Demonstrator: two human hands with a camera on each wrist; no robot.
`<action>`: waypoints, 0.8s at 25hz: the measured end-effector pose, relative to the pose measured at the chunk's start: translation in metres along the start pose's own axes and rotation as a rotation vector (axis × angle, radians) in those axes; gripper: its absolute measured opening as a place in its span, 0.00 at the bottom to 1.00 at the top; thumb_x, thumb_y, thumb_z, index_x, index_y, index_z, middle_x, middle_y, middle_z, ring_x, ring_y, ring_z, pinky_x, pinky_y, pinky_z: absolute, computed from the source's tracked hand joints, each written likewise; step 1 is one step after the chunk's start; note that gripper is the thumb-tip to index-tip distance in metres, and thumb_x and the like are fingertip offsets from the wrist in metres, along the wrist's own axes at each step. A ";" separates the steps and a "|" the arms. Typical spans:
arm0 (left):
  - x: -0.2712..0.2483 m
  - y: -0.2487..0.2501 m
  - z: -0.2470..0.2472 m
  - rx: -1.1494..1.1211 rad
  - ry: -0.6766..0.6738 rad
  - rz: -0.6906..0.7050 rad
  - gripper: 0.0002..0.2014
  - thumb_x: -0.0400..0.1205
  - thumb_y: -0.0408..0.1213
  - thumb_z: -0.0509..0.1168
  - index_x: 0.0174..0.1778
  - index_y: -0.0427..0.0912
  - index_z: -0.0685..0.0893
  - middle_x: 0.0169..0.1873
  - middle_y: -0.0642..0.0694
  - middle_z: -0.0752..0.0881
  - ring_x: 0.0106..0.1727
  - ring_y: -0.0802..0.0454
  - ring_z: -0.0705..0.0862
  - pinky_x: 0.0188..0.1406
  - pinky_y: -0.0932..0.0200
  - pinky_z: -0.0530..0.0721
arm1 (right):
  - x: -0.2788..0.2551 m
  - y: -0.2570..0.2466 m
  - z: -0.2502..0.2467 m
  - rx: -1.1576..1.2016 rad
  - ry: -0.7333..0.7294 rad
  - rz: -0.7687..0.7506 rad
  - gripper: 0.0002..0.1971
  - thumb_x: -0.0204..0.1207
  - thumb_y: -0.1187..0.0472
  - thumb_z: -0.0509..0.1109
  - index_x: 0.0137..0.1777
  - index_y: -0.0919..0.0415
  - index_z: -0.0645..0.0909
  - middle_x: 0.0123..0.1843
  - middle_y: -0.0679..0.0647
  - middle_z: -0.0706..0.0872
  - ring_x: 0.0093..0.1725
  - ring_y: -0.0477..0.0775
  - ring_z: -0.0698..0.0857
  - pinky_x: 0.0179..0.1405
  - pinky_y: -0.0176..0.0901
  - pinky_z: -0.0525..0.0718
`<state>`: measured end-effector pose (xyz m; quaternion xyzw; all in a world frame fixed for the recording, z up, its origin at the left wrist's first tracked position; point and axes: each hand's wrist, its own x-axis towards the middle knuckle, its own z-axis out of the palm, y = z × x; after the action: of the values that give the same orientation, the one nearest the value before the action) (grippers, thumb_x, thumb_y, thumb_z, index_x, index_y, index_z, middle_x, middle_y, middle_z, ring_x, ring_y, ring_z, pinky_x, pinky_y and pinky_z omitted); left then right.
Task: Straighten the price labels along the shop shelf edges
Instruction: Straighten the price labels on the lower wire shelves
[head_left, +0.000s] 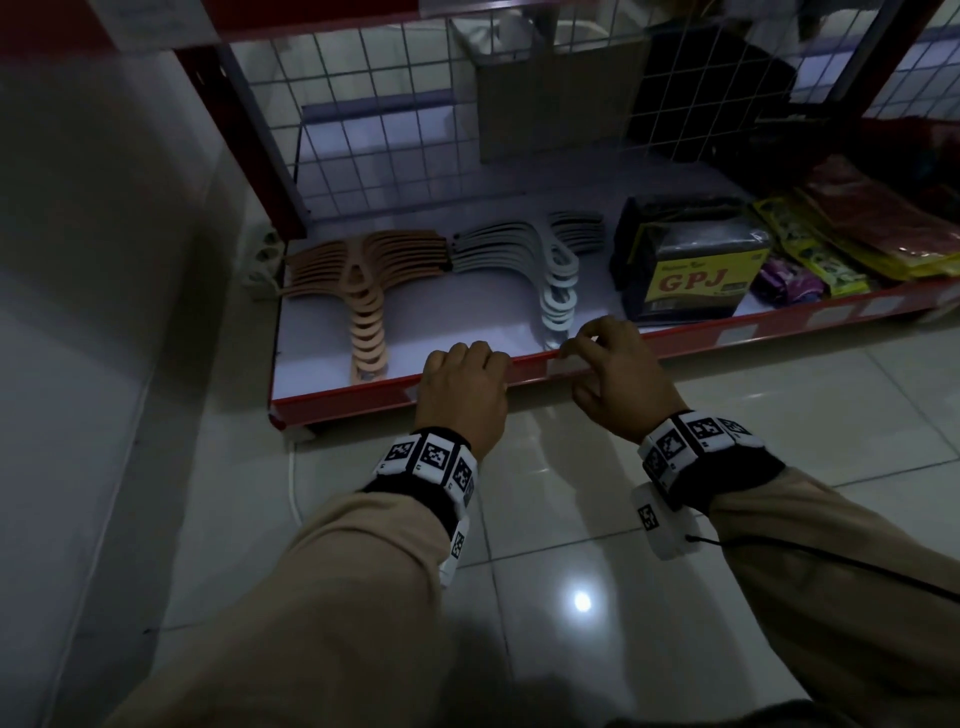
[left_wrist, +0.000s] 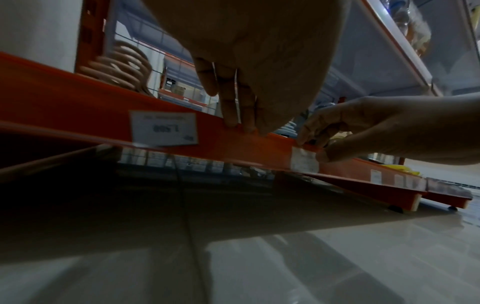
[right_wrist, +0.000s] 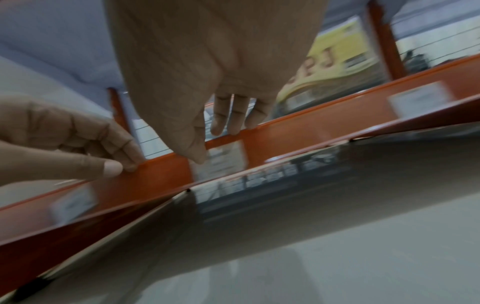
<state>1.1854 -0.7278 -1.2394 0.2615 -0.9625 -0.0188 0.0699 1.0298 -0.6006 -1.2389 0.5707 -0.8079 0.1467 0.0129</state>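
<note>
Down at floor level, the white tiled floor (head_left: 675, 519) spreads under a red shop shelf (head_left: 363, 400) with a white wire-grid back (head_left: 389, 130). On the shelf lie a fanned stack of tan hangers (head_left: 363, 291), beside it a fanned stack of white hangers (head_left: 540, 265), then a black wrapped pack with a yellow GPJ label (head_left: 691, 275), and flat packets (head_left: 831, 244) further right.

Both hands are at the red front edge strip (left_wrist: 249, 148) of the shelf. The left hand (head_left: 462, 395) sits with its fingers (left_wrist: 233, 107) curled over the top of the strip and its thumb against the front face, gripping the strip itself. The right hand (head_left: 618, 374), just beside it, pinches the price label (left_wrist: 305, 162) between thumb and fingertips; the thumb lies on the label's face and the fingers hook over the strip's top edge. That label sits in the strip between the two hands, roughly in front of the white hangers, and from the head view it looks about level with the strip.

Left of the left hand, another price label (left_wrist: 163, 128) hangs in the strip with its lower edge sticking out below the red band. More small labels (head_left: 737, 335) line the strip to the right, too blurred to read.
</note>
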 end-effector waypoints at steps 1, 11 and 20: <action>-0.005 -0.009 -0.002 0.004 0.003 -0.011 0.13 0.83 0.40 0.56 0.63 0.48 0.77 0.57 0.48 0.80 0.58 0.46 0.76 0.60 0.52 0.67 | 0.004 -0.009 0.003 -0.008 -0.014 -0.004 0.19 0.65 0.64 0.73 0.58 0.61 0.82 0.58 0.64 0.79 0.51 0.67 0.76 0.49 0.59 0.79; -0.065 -0.081 -0.005 0.038 0.013 -0.146 0.27 0.76 0.48 0.64 0.72 0.48 0.72 0.66 0.45 0.74 0.65 0.44 0.70 0.62 0.49 0.68 | 0.031 -0.089 0.031 -0.063 -0.077 -0.143 0.23 0.68 0.51 0.71 0.60 0.62 0.78 0.57 0.62 0.78 0.55 0.65 0.73 0.51 0.57 0.75; -0.069 -0.087 -0.002 -0.194 0.139 -0.108 0.27 0.71 0.35 0.68 0.68 0.43 0.75 0.63 0.43 0.76 0.63 0.44 0.72 0.62 0.49 0.75 | 0.029 -0.104 0.039 -0.050 -0.052 -0.192 0.26 0.65 0.51 0.74 0.60 0.64 0.79 0.53 0.63 0.78 0.50 0.65 0.76 0.46 0.55 0.77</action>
<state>1.2887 -0.7679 -1.2520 0.3057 -0.9335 -0.0974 0.1601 1.1216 -0.6685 -1.2478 0.6487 -0.7528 0.1098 0.0203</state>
